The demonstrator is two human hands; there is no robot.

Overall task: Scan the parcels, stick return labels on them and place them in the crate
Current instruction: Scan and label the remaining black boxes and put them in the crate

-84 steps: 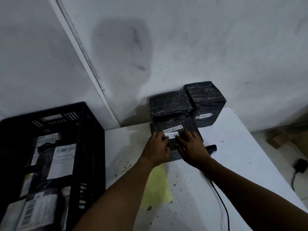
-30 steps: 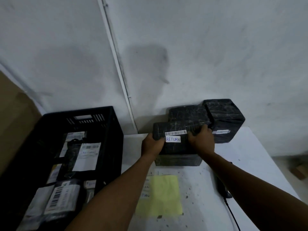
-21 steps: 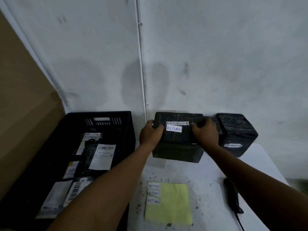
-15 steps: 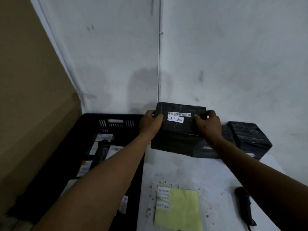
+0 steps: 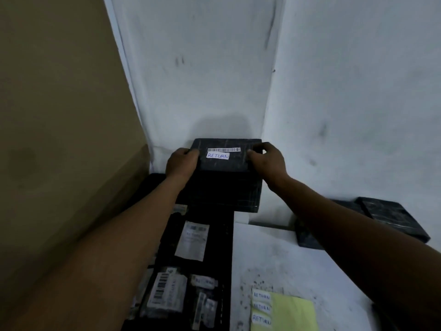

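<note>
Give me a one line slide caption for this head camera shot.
Both hands, left hand and right hand, hold a RETURN-labelled black parcel above the black crate.

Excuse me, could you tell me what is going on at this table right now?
A person is holding a black wrapped parcel with both hands, the left hand and right hand gripping its sides. It already carries a barcode and a RETURN label, and it is held above the far end of the black crate, which contains other labelled parcels. Two more black parcels wait on the white table, beside a yellow sheet with spare RETURN stickers.
</note>
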